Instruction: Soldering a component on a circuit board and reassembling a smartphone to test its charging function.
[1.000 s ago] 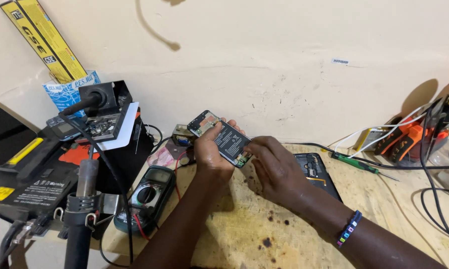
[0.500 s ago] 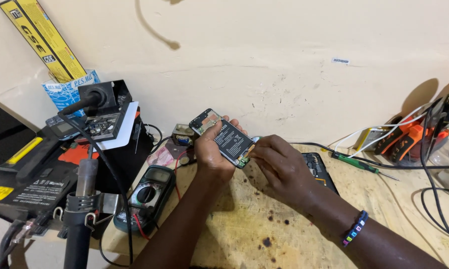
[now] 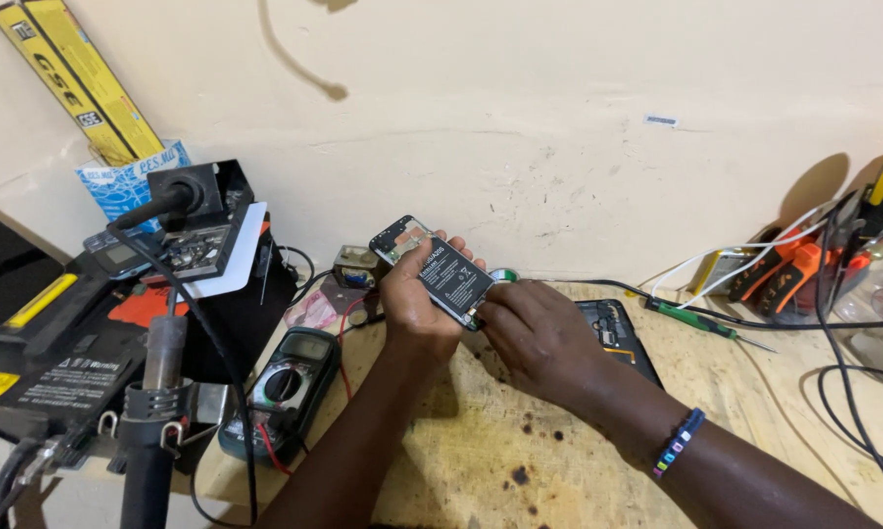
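My left hand (image 3: 414, 306) grips an opened phone (image 3: 438, 268) from below, its back off so the black battery and a green board at the top end show. The phone is tilted, raised above the wooden bench (image 3: 520, 460). My right hand (image 3: 532, 335) pinches the phone's lower right corner with its fingertips; a beaded bracelet (image 3: 679, 443) is on that wrist. A black phone back cover (image 3: 613, 331) lies on the bench just behind my right hand.
A multimeter (image 3: 287, 384) with red and black leads lies at the left. A hot-air station (image 3: 98, 323) with its handle (image 3: 153, 411) fills the far left. A green screwdriver (image 3: 701, 321), cables and orange tools (image 3: 789, 266) sit at the right by the wall.
The phone has tipped slightly and my right hand has slid from its side down to its lower right corner. My left hand stays in place.
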